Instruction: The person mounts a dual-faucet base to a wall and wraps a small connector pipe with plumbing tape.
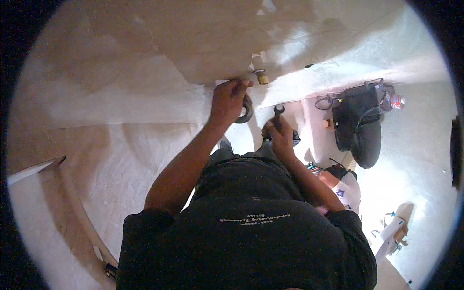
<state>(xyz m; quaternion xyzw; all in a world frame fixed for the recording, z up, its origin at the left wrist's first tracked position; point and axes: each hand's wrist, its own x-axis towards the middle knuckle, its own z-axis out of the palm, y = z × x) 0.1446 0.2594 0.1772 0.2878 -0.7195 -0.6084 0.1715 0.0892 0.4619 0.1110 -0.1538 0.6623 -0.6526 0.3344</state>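
Observation:
My left hand [226, 102] is closed, raised near the wall. A dark ring [247, 111] that looks like a roll of tape hangs at its fingers. The fingertips are just left of a brass pipe fitting [262, 77] that sticks out of the wall; I see a small gap between them. Lower and to the right, my right hand [280, 137] is wrapped around an open-end wrench [279, 110]. The wrench's forked jaw points up toward the wall, apart from the fitting. Its handle is mostly hidden in my fist.
To the right stands a black toilet [357, 116] with a clear bottle [396, 102] on it. A pale bag [349, 191] with dark items sits below. A white fixture [390, 234] is at the lower right. At left, a partition edge [36, 169] juts out.

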